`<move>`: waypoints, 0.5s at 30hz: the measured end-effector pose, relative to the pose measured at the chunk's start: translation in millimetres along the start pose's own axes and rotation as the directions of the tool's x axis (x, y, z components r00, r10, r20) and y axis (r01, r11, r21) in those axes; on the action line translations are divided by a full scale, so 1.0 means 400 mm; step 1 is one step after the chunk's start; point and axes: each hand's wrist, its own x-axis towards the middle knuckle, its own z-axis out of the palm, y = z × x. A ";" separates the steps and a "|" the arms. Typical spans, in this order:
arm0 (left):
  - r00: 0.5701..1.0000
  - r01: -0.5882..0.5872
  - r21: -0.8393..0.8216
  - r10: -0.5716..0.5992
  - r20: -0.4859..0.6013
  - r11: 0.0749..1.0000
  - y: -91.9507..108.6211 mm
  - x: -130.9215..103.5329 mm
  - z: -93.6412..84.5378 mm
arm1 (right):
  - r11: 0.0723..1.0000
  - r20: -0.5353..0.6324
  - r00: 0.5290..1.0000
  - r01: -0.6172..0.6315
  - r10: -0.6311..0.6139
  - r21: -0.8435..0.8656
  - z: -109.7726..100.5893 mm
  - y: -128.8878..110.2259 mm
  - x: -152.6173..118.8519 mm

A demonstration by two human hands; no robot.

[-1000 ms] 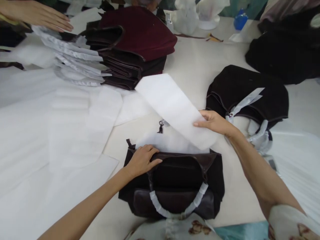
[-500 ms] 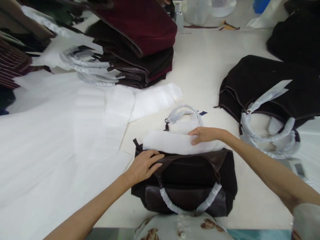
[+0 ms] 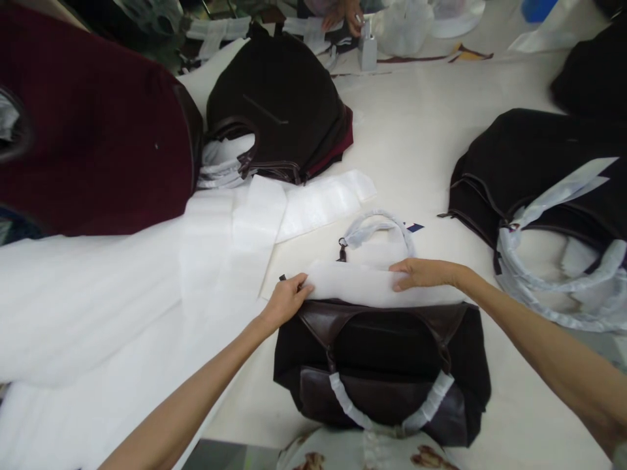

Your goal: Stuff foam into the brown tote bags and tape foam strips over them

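A dark brown handbag (image 3: pixel 382 339) lies in front of me, its near handle (image 3: pixel 349 401) wrapped in white film and hanging toward my body. Along the bag's top opening runs a folded strip of white foam sheet (image 3: pixel 353 284). My left hand (image 3: pixel 288 299) pinches the strip's left end at the bag's corner. Toward the strip's right part, my right hand (image 3: pixel 426 273) is closed on its upper edge, thumb and fingers on either side. Beyond the strip the wrapped far handle (image 3: pixel 379 219) stands in an arc. How deep the strip sits in the bag is hidden.
White foam sheets (image 3: pixel 132 294) spread across the left. A maroon bag (image 3: pixel 102 130) is at the upper left, beside a stack of dark bags (image 3: pixel 279 98). More dark bags (image 3: pixel 543 163) with wrapped handles lie on the right. Another person's hand (image 3: pixel 350 14) shows at the back.
My left hand has moved from the bag's front rim onto the foam strip's left end. My right hand keeps its hold. A maroon bag has moved leftward off the stack; the view has shifted.
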 end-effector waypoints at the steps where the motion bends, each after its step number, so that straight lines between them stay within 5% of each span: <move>1: 1.000 0.003 0.064 -0.004 0.011 0.998 0.003 0.004 -0.005 | 1.000 -0.021 1.000 -0.007 0.008 0.015 -0.004 0.010 -0.021; 5: 0.998 -0.024 0.194 0.013 0.055 0.981 0.010 0.022 -0.018 | 0.981 -0.109 0.985 -0.118 0.136 0.157 -0.018 0.082 -0.128; 9: 0.997 -0.014 0.088 0.007 0.075 0.996 -0.010 0.033 -0.015 | 0.937 -0.205 0.945 -0.190 0.256 0.292 0.004 0.141 -0.209; 15: 1.000 -0.009 -0.064 0.010 0.011 0.998 -0.059 0.033 0.001 | 0.890 -0.406 0.861 -0.106 0.305 0.444 0.065 0.173 -0.234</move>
